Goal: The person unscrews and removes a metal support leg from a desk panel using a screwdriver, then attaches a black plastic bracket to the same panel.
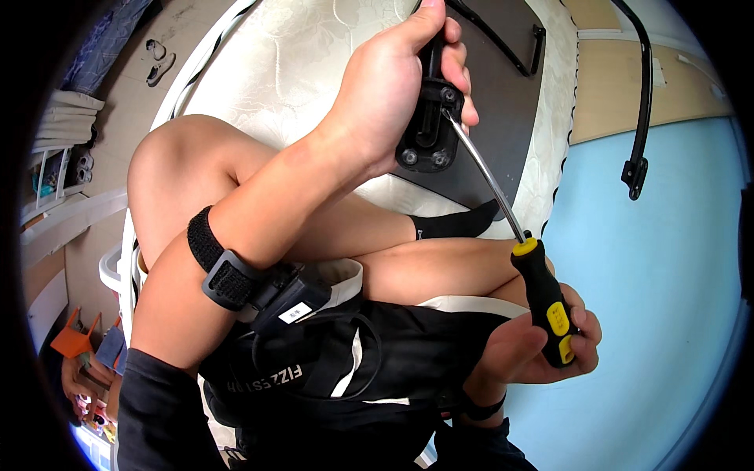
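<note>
My left hand (386, 82) is closed round a black part with a rounded mounting plate (430, 149), raised over my crossed legs. Several screw heads show on the plate's face. In my right hand (510, 353), low at the right, lies a screwdriver (542, 282) with a black and yellow handle, its fingers curled about the grip. The metal shaft slants up and left, and its tip meets the plate near its right edge. Whether the tip sits in a screw cannot be made out. My left fingers partly hide the upper part of the black piece.
A dark grey board (503, 133) lies on the pale mattress (259, 67), with a bent black tube (491, 35) at its far end. Another black tube (646, 86) shows at the right over a light blue surface (628, 259). Shoes (160, 69) and an orange stool (76, 339) stand at left.
</note>
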### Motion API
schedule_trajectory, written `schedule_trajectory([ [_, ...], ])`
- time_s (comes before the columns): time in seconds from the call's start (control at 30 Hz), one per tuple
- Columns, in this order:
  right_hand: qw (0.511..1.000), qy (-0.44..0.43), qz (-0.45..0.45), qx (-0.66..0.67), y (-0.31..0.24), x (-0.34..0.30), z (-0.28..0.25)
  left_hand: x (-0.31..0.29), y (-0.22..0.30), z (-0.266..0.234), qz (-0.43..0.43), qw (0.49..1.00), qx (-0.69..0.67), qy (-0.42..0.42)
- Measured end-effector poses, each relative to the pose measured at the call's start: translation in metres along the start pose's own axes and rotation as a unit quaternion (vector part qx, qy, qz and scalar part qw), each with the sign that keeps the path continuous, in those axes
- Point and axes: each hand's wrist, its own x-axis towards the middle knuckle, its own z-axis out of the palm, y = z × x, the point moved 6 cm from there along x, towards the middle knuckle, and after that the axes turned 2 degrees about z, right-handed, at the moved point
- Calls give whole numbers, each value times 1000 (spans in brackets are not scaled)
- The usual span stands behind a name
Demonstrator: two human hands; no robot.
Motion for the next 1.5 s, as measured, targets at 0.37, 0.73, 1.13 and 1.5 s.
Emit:
schedule_trajectory([
  [0.37, 998, -19, -54, -19, -12, 0, 8, 3, 3, -2, 20, 1000, 6, -9],
  [0.73, 996, -38, -69, -44, -17, -6, 11, 0, 5, -7, 14, 1000, 0, 16],
  [1.13, 803, 148, 405, 412, 97, -22, -24, 18, 18, -22, 8, 978, 192, 85],
  [1.5, 613, 267, 556, 493, 126, -62, -19, 22, 19, -34, -37, 956, 269, 115],
])
